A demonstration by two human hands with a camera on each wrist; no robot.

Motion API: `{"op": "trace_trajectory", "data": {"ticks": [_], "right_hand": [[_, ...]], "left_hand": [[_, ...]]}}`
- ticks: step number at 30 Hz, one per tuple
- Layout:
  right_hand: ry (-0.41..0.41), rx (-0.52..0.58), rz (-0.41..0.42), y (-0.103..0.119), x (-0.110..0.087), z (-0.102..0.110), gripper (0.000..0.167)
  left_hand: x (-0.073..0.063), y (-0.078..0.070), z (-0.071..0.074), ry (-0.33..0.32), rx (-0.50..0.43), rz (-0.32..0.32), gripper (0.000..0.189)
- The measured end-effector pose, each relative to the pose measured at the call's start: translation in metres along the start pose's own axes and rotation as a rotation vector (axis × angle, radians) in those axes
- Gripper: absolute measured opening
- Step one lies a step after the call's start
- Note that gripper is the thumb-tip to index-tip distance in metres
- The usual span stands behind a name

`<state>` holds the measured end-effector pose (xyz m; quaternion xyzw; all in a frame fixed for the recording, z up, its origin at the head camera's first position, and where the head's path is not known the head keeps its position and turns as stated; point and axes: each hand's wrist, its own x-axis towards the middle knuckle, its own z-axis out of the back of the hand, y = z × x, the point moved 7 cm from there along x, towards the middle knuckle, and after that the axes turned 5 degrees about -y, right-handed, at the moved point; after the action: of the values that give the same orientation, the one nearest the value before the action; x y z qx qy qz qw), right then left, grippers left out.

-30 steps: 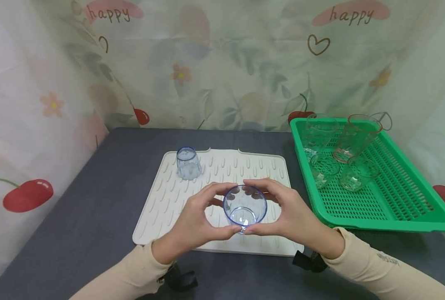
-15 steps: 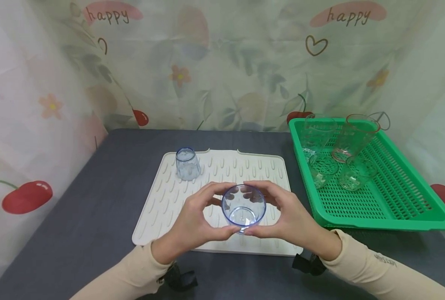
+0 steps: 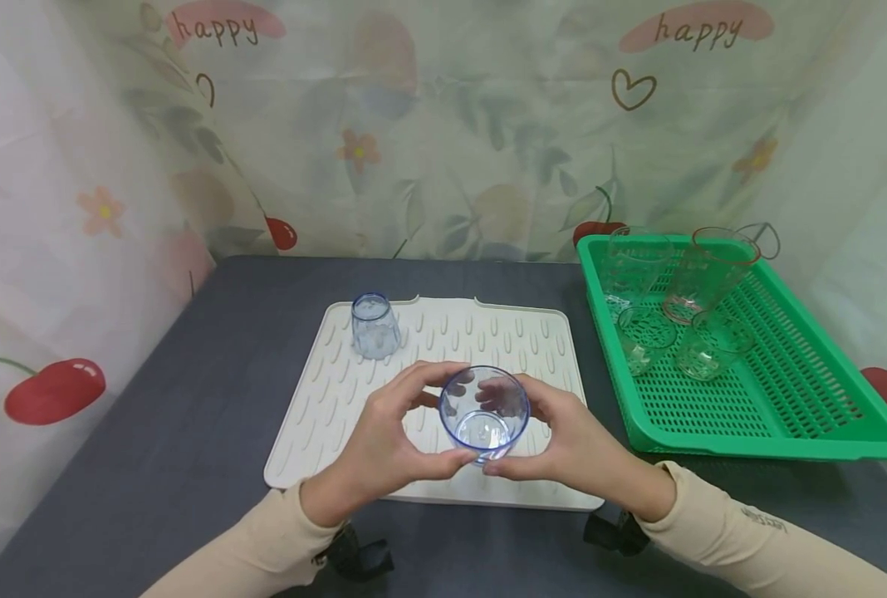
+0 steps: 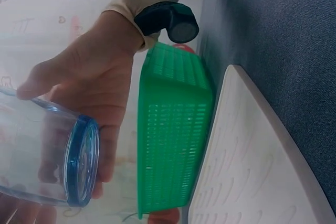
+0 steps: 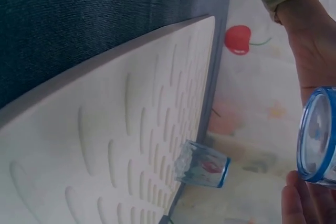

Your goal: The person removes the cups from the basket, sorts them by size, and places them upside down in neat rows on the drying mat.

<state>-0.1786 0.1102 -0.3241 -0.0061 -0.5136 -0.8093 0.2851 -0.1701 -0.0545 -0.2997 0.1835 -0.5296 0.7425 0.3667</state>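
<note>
A clear, blue-tinted drinking glass with a blue rim is held upright above the white ridged mat, its thick blue base apart from the mat in both wrist views. My left hand grips its left side, thumb in front and fingers behind. From the right, my right hand holds it too, thumb low at the front; its fingers show through the glass. On the far left of the white mat stands a second blue-tinted glass, which also appears in the right wrist view.
A green perforated basket stands right of the mat. Inside it are a red-rimmed glass mug, a tall clear glass and two short glasses, one a clear tumbler. A dark cloth covers the table; a printed curtain hangs behind.
My right hand has shifted slightly left, its fingers reaching further around the far side of the glass. The glass has barely moved, and my left hand keeps its hold.
</note>
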Motion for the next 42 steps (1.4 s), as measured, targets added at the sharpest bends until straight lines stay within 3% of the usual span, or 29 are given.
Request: {"op": "trace_trajectory", "data": {"ticks": [13,26,33,42], "right_hand": [[0.027,-0.008,-0.023,-0.005,0.000,-0.006,0.068],[-0.077,-0.083,0.098,0.011,0.001,0.017,0.066],[-0.122,-0.010,0.178,0.024,0.004,0.031,0.067],[-0.135,0.099,0.156,0.035,0.009,0.039,0.067]], "left_hand": [[0.000,-0.002,0.004,-0.009,-0.019,-0.004,0.072],[-0.003,0.009,0.015,0.000,-0.209,0.068,0.075],[-0.008,0.018,0.017,0.019,-0.233,0.175,0.074],[-0.013,0.027,0.008,0.072,-0.216,0.306,0.072]]}}
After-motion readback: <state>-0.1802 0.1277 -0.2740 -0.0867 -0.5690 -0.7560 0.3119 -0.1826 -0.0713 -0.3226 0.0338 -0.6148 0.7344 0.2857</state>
